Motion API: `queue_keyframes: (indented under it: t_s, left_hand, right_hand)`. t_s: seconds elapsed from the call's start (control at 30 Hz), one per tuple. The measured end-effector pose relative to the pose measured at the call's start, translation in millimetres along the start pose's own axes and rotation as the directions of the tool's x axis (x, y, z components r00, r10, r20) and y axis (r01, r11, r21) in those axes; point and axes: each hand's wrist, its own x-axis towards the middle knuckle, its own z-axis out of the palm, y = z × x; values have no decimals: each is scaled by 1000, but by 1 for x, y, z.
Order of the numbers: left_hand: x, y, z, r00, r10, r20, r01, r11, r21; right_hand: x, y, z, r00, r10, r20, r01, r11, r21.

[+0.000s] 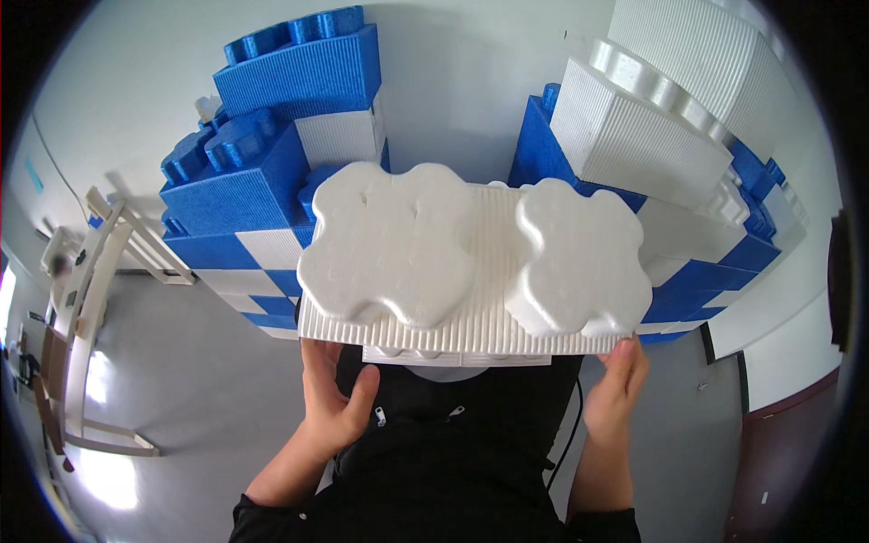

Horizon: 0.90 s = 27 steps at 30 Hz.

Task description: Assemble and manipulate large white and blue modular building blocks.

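Note:
A large white foam building block [493, 271] with two lobed studs on its ribbed top is right in front of my body. My left hand [337, 398] grips its near left corner, fingers tucked under it and thumb apart from the edge. At the near right corner, my right hand [619, 385] holds it with the fingertips on the edge. Below its near edge juts a second narrow white ribbed strip [457, 358] with rounded bumps; whether it belongs to the same block I cannot tell. The underside is hidden.
A stepped stack of blue and white foam blocks [240, 195] stands behind on the left, another stack of white and blue blocks [643, 136] on the right. A pale frame [90, 308] stands at far left, a dark red door [783, 462] at lower right. The floor [199, 380] is grey.

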Motion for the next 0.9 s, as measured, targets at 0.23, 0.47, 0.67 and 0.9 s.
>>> queue_keyframes:
  t_s: [0.23,0.47,0.67,0.9]
  left_hand:
    - [-27,-5,-10,991,-50,127,39,995,89]
    - [-33,-14,-10,979,-97,178,66,983,172]
    - [0,-1,-33,995,-82,63,75,990,118]
    - [118,104,-4,858,451,246,-511,703,495]
  right_hand:
    - [-20,-3,-11,1000,1,1,0,996,-85]
    - [-15,5,-15,998,34,54,-26,991,-132]
    - [-7,11,-37,968,184,171,-184,983,-16]
    - [79,-88,-20,912,-358,201,408,844,-348]
